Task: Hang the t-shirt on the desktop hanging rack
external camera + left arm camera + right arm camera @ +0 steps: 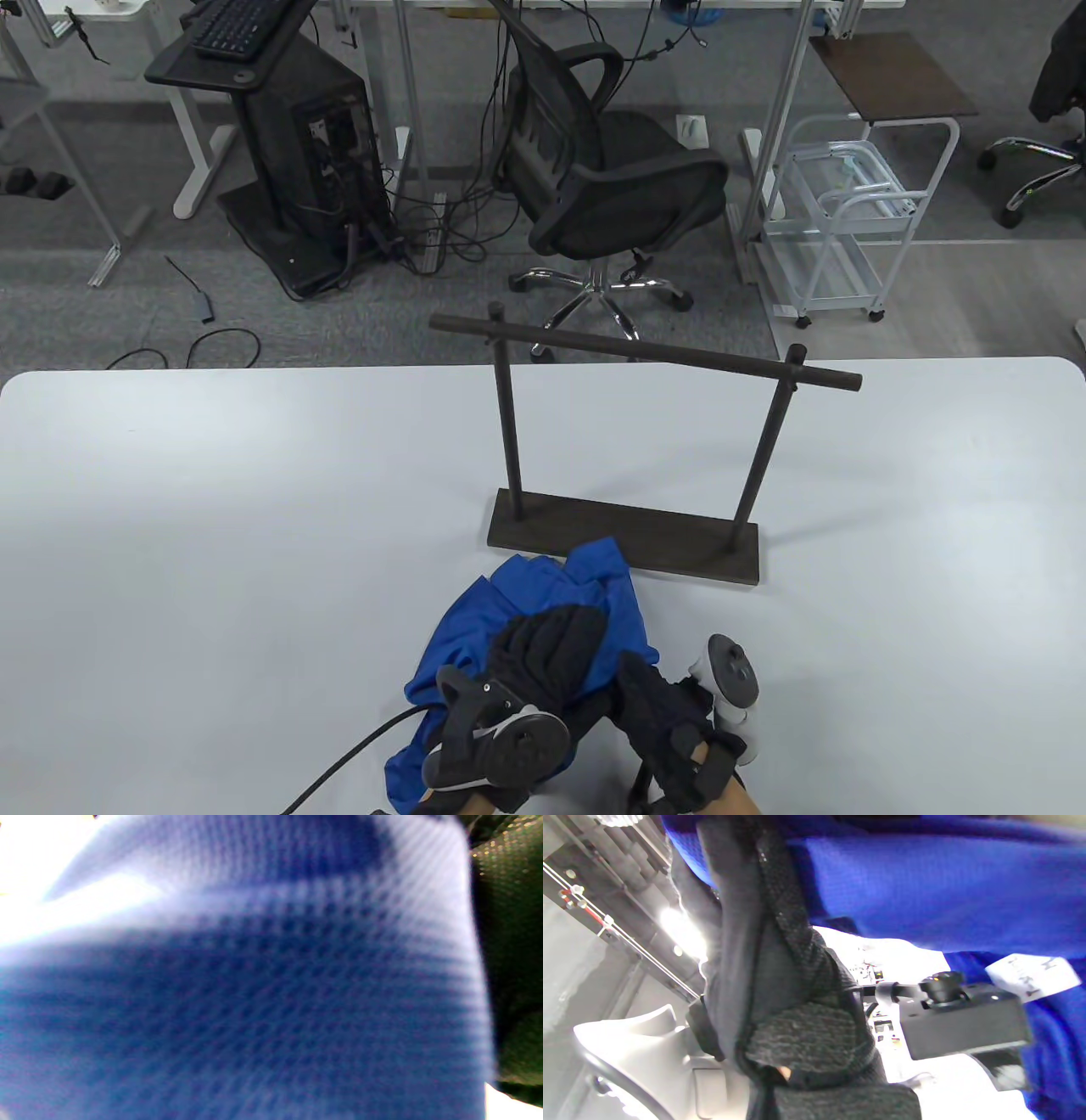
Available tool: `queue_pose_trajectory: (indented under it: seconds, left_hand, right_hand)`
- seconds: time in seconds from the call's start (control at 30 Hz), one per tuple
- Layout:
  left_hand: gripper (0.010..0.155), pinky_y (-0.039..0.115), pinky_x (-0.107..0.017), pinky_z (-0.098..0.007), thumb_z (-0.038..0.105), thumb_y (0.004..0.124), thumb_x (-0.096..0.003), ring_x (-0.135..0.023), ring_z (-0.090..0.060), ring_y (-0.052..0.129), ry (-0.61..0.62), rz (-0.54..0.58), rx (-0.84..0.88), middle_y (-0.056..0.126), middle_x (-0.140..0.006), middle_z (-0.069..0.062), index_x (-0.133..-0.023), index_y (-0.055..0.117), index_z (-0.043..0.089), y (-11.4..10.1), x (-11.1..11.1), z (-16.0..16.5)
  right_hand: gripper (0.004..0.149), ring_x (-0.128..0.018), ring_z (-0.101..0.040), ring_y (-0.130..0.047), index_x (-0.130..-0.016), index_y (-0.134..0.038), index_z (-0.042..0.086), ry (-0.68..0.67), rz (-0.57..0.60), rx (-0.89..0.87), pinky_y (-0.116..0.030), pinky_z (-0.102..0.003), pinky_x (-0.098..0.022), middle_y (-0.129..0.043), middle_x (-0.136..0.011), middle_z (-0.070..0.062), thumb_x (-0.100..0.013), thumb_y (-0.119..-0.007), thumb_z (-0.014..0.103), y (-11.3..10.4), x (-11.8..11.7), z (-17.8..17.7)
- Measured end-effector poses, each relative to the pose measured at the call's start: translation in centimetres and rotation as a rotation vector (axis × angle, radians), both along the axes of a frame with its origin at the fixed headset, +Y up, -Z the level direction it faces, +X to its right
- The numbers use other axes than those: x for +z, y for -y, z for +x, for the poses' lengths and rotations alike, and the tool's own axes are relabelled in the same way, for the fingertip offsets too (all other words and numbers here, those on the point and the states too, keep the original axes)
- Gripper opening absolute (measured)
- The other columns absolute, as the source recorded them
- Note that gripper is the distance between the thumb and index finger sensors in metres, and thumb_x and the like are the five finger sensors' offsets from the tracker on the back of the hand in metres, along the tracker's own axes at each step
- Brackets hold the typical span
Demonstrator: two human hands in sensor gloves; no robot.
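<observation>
Blue fabric of the t-shirt (543, 628) lay bunched on the white bench (212, 526), just in front of the hanging rack (628, 450) and touching the near edge of the rack's flat base. The rack stood upright, two dark posts rising from the base to a crossbar with nothing draped over it.

Nearer than the rack, the left hand (534, 671) rested on top of the shirt, its gloved fingers (556, 632) curled down into the cloth and gripping it; a black tracker (496, 747) sat on the back of that hand, with a cable trailing off to the side. In the left wrist view, blurred blue mesh weave (254, 984) filled nearly the whole picture.

Just beside it, the right hand (670, 722) lay at the shirt's edge, farther from the rack than the left hand's fingers, with a white tracker (730, 675) on it. In the right wrist view its dark gloved fingers (763, 942) reached up against the blue cloth (946, 891), but whether they pinched it could not be told. A white label (1033, 976) showed on the shirt there.
</observation>
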State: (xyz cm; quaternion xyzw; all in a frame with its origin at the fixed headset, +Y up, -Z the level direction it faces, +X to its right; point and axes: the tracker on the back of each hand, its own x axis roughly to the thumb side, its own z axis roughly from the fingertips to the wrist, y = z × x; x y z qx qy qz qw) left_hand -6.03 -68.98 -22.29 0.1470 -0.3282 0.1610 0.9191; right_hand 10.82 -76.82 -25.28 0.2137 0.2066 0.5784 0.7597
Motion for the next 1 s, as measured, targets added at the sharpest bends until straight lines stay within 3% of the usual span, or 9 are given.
queue_pose_trajectory:
  seconds: [0.13, 0.27, 0.53, 0.83, 1.0]
  left_hand:
    - [0.086, 0.046, -0.066, -0.074, 0.056, 0.064, -0.0443, -0.099, -0.050, 0.053, 0.007, -0.008, -0.006, 0.037, -0.109, -0.026, -0.106, 0.027, 0.009, 0.2, -0.1, 0.0]
    - [0.086, 0.046, -0.066, -0.074, 0.056, 0.064, -0.0440, -0.099, -0.050, 0.053, 0.014, -0.012, -0.021, 0.037, -0.109, -0.025, -0.106, 0.027, 0.009, 0.2, -0.1, -0.1]
    - [0.085, 0.048, -0.065, -0.074, 0.057, 0.063, -0.0438, -0.098, -0.050, 0.058, 0.010, -0.013, -0.048, 0.042, -0.109, -0.024, -0.106, 0.030, 0.009, 0.1, -0.5, -0.4]
    - [0.085, 0.049, -0.065, -0.074, 0.058, 0.061, -0.0432, -0.095, -0.050, 0.063, -0.035, -0.041, 0.010, 0.047, -0.108, -0.024, -0.106, 0.033, 0.009, 0.1, -1.4, -2.5]
    - [0.084, 0.050, -0.064, -0.074, 0.058, 0.061, -0.0432, -0.095, -0.049, 0.064, -0.094, -0.078, -0.003, 0.048, -0.107, -0.023, -0.106, 0.033, 0.009, 0.8, -2.4, -4.1]
  right_hand:
    - [0.082, -0.094, -0.049, -0.042, -0.107, -0.028, 0.011, 0.001, -0.020, -0.016, -0.035, -0.068, -0.066, -0.030, -0.110, -0.019, -0.052, -0.059, 0.063, 0.3, -0.2, 0.1]
    - [0.078, -0.095, -0.048, -0.040, -0.107, -0.024, 0.017, 0.042, -0.030, -0.014, -0.033, -0.068, -0.066, -0.025, -0.111, -0.017, -0.053, -0.061, 0.059, 0.5, -0.3, 0.3]
    - [0.066, -0.096, -0.046, -0.041, -0.107, -0.028, 0.027, 0.080, -0.057, -0.093, -0.034, -0.067, -0.067, -0.031, -0.114, -0.004, -0.055, -0.063, 0.050, 0.7, -0.4, 0.8]
    - [0.065, -0.095, -0.046, -0.044, -0.107, -0.029, 0.028, 0.135, -0.085, -0.130, -0.035, -0.067, -0.067, -0.034, -0.113, -0.007, -0.056, -0.063, 0.049, 1.1, -0.6, 1.8]
    - [0.068, -0.092, -0.047, -0.051, -0.107, -0.025, 0.030, 0.143, -0.074, -0.152, -0.037, -0.067, -0.067, -0.041, -0.109, -0.013, -0.055, -0.062, 0.054, 0.9, -0.6, 2.0]
